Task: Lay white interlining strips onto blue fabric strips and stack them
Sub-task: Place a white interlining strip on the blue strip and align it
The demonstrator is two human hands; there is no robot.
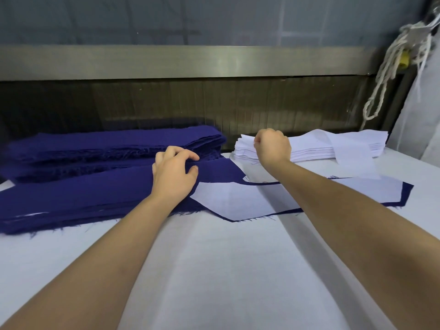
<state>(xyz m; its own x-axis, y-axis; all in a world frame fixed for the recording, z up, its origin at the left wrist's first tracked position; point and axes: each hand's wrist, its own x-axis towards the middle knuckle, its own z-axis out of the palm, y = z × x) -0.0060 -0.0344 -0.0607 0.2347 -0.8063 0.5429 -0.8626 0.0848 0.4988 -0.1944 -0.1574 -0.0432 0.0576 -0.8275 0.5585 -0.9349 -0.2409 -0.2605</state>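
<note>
Blue strip [407,194] with a white strip [238,198] laid on it lies nearest me on the table cover [214,270], toward 1 o'clock. My right forearm crosses it and hides its middle. At 11 o'clock my left hand [175,177] sits on a blue pile [71,198], thumb and curled fingers pinching the top blue piece [221,171]. Beyond, at 10 o'clock, lies a second blue stack [107,141]. At 1 o'clock my right hand [273,146] is balled against the white stack [333,148]. Its fingertips are hidden, so I can't tell whether it holds anything. A loose white piece [352,158] slants off that stack.
</note>
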